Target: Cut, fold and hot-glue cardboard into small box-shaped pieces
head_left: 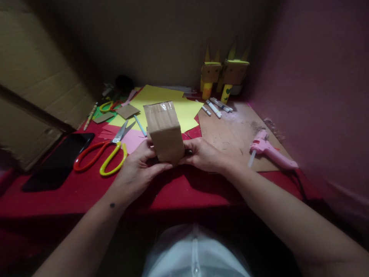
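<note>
White cloth (178,252) sits below the fingers (161,167); left hand (135,169) and right hand (203,154) grip the brown box (167,136) between them, long side pointing away.

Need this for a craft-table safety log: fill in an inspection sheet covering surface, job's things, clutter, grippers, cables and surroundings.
Surface: red table cover, with a brown board on the right.
Job's things: cardboard box, held upright near the table's front.
Clutter: open scissors, black phone, yellow paper, white markers, two eared cardboard figures; pink glue gun on the board.
Grippers: bare left hand and right hand, each on the box's lower part.
Cables: dark cord at the glue gun's handle; plug not visible.
Surroundings: pink wall right, cardboard panel left; dim light.
</note>
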{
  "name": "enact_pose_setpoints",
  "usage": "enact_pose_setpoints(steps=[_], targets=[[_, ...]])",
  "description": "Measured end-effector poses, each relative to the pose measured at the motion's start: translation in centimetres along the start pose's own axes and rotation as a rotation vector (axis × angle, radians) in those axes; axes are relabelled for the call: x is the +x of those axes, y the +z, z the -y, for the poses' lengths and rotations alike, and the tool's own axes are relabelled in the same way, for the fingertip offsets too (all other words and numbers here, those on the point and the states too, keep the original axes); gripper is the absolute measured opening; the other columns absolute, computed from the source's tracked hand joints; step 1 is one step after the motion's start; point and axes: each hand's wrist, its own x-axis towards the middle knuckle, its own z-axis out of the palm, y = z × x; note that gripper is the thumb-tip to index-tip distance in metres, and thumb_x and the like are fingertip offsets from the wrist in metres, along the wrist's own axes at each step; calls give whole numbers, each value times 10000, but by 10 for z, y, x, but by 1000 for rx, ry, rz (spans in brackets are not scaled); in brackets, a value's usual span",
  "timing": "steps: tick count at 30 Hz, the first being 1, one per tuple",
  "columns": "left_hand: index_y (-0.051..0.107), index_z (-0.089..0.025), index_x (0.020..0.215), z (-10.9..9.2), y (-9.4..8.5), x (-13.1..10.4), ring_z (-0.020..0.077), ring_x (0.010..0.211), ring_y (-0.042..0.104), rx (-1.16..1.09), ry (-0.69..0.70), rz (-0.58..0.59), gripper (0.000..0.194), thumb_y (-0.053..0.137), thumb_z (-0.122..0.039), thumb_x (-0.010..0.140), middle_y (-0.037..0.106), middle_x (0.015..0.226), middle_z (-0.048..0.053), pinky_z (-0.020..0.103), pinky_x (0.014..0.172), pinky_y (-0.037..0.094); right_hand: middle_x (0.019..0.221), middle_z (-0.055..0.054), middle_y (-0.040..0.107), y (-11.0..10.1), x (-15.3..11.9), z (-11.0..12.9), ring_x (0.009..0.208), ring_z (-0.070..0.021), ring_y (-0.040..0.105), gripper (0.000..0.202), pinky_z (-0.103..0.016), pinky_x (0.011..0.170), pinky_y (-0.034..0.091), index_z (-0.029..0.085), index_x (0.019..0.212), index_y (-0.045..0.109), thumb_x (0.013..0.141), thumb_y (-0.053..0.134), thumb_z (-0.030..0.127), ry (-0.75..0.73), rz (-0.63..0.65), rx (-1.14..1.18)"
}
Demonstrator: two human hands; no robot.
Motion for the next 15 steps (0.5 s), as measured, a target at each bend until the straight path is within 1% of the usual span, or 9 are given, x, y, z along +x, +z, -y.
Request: enact_pose_setpoints(steps=[5, 8, 11, 13, 15], targets=[[761, -248, 885, 0, 3, -1, 275, 1045, 605, 38, 42, -26, 240, 764, -419, 718, 647, 1098, 56, 418, 958, 498, 914, -24, 752, -1, 0, -1, 904, -189, 684, 232, -335, 848, 532, 167, 987, 728, 773, 702, 84, -11, -15, -39], [757, -232, 931, 0, 4, -2, 286, 1093, 571, 84, 60, -22, 274, 726, -442, 758, 626, 1132, 79, 429, 987, 466, 907, -14, 749, -1, 0, -4, 895, -184, 679, 241, -339, 853, 532, 169, 1008, 717, 781, 697, 91, -31, -9, -47], [750, -215, 956, 0, 5, -3, 288, 1107, 553, 115, 80, -23, 272, 700, -422, 787, 608, 1157, 93, 433, 995, 446, 911, -16, 745, 1, 2, -5, 895, -184, 676, 240, -332, 846, 533, 167, 1012, 708, 784, 696, 96, -48, -4, -52], [747, -218, 948, -1, 5, -3, 284, 1096, 558, 123, 92, -25, 246, 691, -403, 796, 602, 1169, 88, 434, 989, 448, 931, -26, 740, 2, 1, -2, 903, -189, 673, 235, -332, 836, 534, 167, 1020, 696, 800, 668, 89, -61, -2, -116], [746, -221, 944, -2, 5, -3, 282, 1093, 560, 123, 96, -23, 235, 682, -396, 802, 605, 1170, 84, 433, 984, 453, 995, -57, 724, 0, -5, 7, 940, -207, 660, 258, -348, 840, 530, 163, 1055, 672, 819, 620, 72, -101, -29, -279]])
